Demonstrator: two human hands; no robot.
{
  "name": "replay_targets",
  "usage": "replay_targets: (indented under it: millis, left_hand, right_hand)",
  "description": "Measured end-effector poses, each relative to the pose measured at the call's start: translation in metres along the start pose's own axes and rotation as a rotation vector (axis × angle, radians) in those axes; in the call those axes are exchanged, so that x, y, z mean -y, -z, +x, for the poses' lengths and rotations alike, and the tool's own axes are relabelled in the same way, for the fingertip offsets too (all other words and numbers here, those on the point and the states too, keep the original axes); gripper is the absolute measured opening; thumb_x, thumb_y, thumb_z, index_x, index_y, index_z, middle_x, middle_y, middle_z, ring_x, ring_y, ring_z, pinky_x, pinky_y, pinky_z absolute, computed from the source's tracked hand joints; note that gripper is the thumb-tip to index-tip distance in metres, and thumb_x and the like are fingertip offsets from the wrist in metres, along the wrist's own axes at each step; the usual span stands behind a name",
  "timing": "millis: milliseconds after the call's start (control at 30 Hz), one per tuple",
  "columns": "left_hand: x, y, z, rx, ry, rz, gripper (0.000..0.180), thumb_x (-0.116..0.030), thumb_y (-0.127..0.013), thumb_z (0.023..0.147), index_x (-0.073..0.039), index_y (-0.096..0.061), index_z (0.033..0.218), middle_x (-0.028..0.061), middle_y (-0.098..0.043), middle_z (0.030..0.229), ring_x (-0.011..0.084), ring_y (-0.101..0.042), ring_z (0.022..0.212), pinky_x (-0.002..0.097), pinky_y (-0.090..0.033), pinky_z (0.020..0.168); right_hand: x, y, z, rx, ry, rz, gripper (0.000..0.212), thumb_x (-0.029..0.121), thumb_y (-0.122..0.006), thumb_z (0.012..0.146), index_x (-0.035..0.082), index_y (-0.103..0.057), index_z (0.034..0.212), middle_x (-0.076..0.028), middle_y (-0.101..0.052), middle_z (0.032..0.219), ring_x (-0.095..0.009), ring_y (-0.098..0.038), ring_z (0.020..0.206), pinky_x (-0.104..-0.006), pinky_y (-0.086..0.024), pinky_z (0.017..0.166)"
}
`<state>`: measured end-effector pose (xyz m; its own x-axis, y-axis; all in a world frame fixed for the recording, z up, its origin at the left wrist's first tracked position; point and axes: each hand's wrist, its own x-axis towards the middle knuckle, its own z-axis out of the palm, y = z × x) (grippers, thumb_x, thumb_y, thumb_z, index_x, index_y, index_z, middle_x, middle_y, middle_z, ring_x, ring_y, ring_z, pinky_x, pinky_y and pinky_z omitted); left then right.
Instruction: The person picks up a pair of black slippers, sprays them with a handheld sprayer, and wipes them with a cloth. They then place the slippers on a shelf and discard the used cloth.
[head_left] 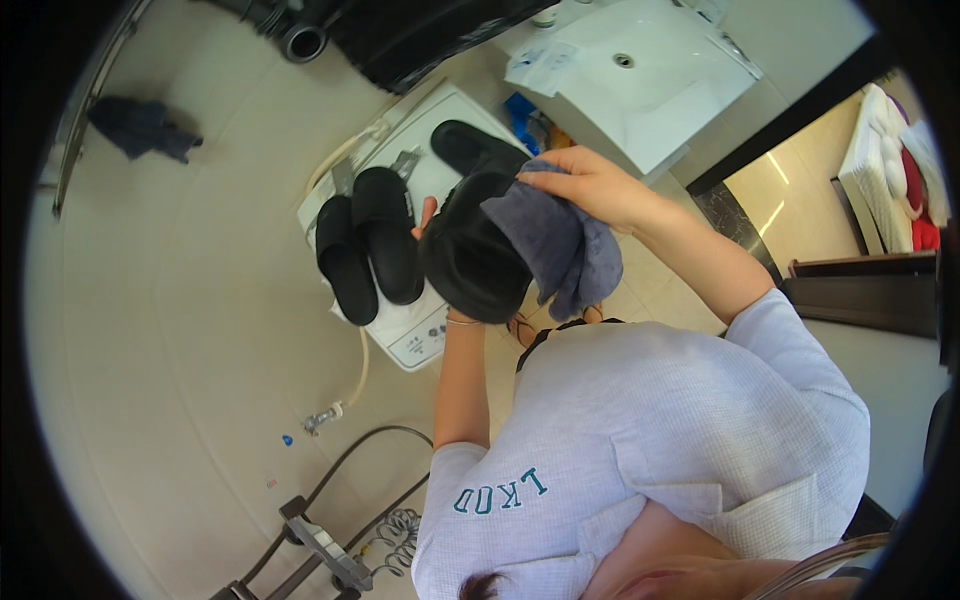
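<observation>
At the left I see two black slippers [389, 240] resting on a white appliance [408, 352], then the left hand [427, 214], mostly hidden behind the held slipper [468, 268], which seems lifted above it; only a bit of finger shows, so I can't tell how tightly it clamps. To the right, the right hand [592, 187] has thumb and fingers pinched on a grey cloth [560, 236] overlapping the slipper's right side; for good wiping, I'd brace the slipper firmly, gather the loose folds and press into every curve.
</observation>
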<state>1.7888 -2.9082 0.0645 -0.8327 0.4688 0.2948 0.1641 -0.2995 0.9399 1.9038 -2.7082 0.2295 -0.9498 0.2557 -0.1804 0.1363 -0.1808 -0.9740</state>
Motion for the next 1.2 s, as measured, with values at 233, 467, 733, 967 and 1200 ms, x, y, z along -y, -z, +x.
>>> replay_targets:
  millis: [233, 467, 733, 967, 1200]
  left_hand:
    - [-0.014, -0.076, 0.022, 0.079, -0.204, -0.035, 0.061, -0.044, -0.055, 0.089, -0.006, -0.048, 0.136, 0.0094, -0.056, 0.131, 0.0291, -0.055, 0.12, 0.0475, -0.039, 0.109]
    - [-0.085, -0.141, 0.061, 0.184, 0.349, -0.972, 0.078, -0.063, -0.038, 0.086, -0.006, -0.046, 0.138, 0.0182, -0.053, 0.134, 0.0352, -0.054, 0.12, 0.0608, -0.041, 0.103]
    - [-0.081, -0.197, 0.048, 0.359, 0.375, -0.98, 0.076, -0.062, -0.031, 0.09, -0.005, -0.047, 0.138, 0.018, -0.054, 0.134, 0.0336, -0.053, 0.121, 0.0495, -0.039, 0.108]
    - [-0.089, -0.184, 0.033, 0.144, 0.378, -0.849, 0.072, -0.062, -0.031, 0.093, -0.005, -0.051, 0.132, 0.0093, -0.054, 0.134, 0.025, -0.049, 0.125, 0.0377, -0.038, 0.107]
    - [-0.109, -0.149, 0.056, 0.236, 0.329, -1.106, 0.079, -0.067, -0.035, 0.088, -0.002, -0.05, 0.131, 0.0168, -0.056, 0.126, 0.0325, -0.053, 0.118, 0.042, -0.04, 0.105]
  right_hand:
    - [-0.003, 0.073, -0.051, -0.154, 0.143, 0.381, 0.035, 0.028, -0.056, 0.1, -0.002, -0.064, 0.114, -0.008, -0.067, 0.112, -0.014, -0.064, 0.095, -0.0283, -0.053, 0.085]
    - [-0.056, 0.164, -0.101, -0.546, 0.062, 0.787, 0.029, 0.025, -0.058, 0.098, 0.001, -0.061, 0.114, -0.009, -0.068, 0.108, -0.019, -0.066, 0.096, -0.0353, -0.052, 0.089]
    - [-0.045, 0.097, -0.105, -0.184, 0.668, 0.319, 0.024, 0.011, -0.058, 0.095, 0.001, -0.058, 0.117, -0.012, -0.066, 0.113, -0.021, -0.065, 0.102, -0.0353, -0.052, 0.086]
    - [0.014, 0.042, -0.039, -0.276, 0.882, -0.805, 0.023, 0.003, -0.058, 0.079, -0.001, -0.056, 0.101, -0.017, -0.059, 0.095, -0.036, -0.06, 0.089, -0.039, -0.05, 0.075]
    - [0.003, 0.01, -0.035, -0.12, 0.706, -0.815, 0.028, 0.004, -0.06, 0.076, 0.003, -0.061, 0.103, -0.015, -0.063, 0.099, -0.032, -0.063, 0.089, -0.0379, -0.051, 0.077]
